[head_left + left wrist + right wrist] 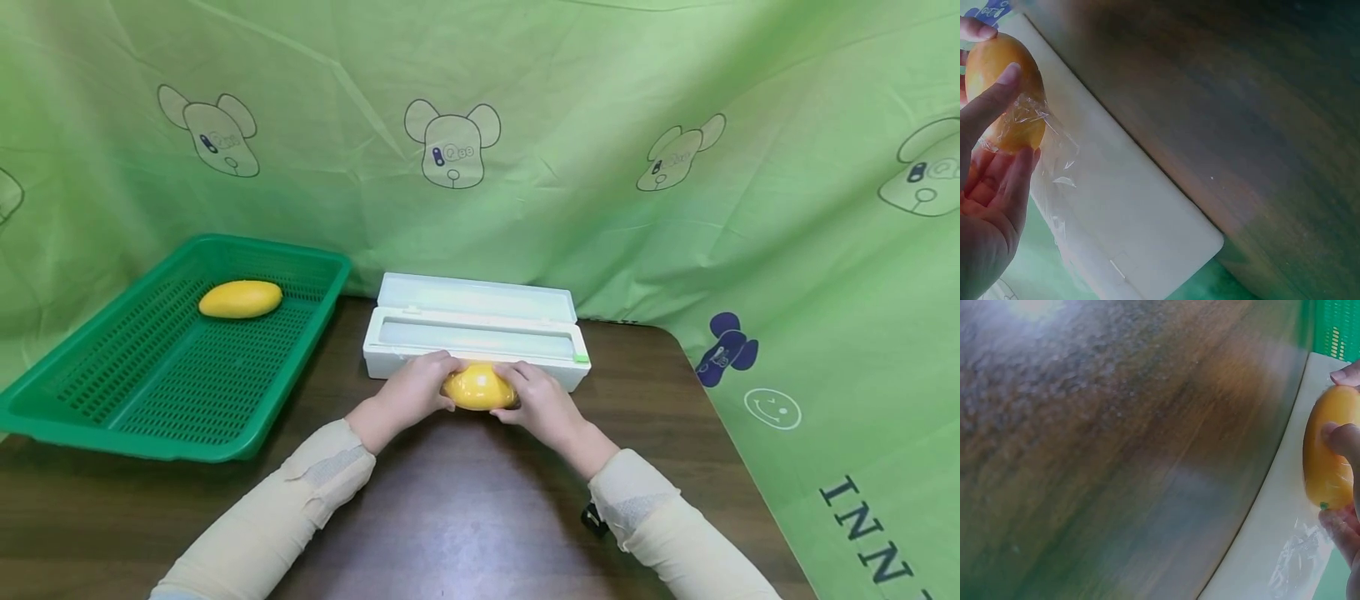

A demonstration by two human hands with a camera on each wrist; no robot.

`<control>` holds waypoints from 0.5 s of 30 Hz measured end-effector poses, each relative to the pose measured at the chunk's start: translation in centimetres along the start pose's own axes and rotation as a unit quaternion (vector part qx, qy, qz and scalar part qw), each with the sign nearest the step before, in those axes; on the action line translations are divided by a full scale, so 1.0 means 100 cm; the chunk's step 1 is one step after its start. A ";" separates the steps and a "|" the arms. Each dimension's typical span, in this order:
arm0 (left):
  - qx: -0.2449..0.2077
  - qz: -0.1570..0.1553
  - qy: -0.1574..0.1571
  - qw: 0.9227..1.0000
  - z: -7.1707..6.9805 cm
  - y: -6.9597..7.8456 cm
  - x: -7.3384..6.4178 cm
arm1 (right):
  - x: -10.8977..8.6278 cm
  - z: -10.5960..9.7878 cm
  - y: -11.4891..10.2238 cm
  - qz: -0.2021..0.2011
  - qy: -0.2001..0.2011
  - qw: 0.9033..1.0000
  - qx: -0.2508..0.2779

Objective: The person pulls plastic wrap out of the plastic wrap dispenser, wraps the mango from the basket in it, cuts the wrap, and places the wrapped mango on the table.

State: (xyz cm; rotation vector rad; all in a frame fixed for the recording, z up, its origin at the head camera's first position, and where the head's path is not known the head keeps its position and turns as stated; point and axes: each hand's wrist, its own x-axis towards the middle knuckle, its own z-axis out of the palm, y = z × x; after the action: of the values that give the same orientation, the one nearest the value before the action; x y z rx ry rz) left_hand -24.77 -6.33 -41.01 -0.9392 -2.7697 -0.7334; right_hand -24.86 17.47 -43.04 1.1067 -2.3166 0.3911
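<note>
Between my two hands is a yellow mango (480, 388), held lengthwise close over the front of a white cling film dispenser (386, 365). My left hand (416, 390) grips one end, its thumb lying on the near side and its fingers beneath, as the left wrist view shows. The other end is held by my right hand (543, 408), thumb pressed on the skin. Clear cling film (1063, 162) clings to part of the mango and trails down over the dispenser. The dispenser's lid (476, 296) stands raised at the back.
At the left stands a green plastic basket (187, 450) with a second mango (240, 299) lying in it. A green printed curtain (570, 200) hangs behind the brown wooden table (450, 517) and along its right side. A small black object (594, 520) shows by my right sleeve.
</note>
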 end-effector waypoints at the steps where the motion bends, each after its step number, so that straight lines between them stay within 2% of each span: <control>1: 0.001 0.002 0.001 1.000 0.000 0.000 0.000 | 0.000 0.000 0.000 0.000 -0.001 1.000 -0.001; 5: 0.002 0.010 0.002 1.000 0.002 -0.001 -0.001 | -0.001 0.001 0.000 -0.001 -0.003 1.000 -0.003; 15: -0.014 -0.007 -0.016 1.000 0.003 -0.003 0.000 | 0.000 0.003 0.001 0.008 -0.024 1.000 0.007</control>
State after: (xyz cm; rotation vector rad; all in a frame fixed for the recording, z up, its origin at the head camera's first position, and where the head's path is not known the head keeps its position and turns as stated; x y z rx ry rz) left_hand -24.99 -6.41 -41.40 -0.9467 -2.8028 -0.7669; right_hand -25.06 17.44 -43.33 1.1161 -2.3704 0.3921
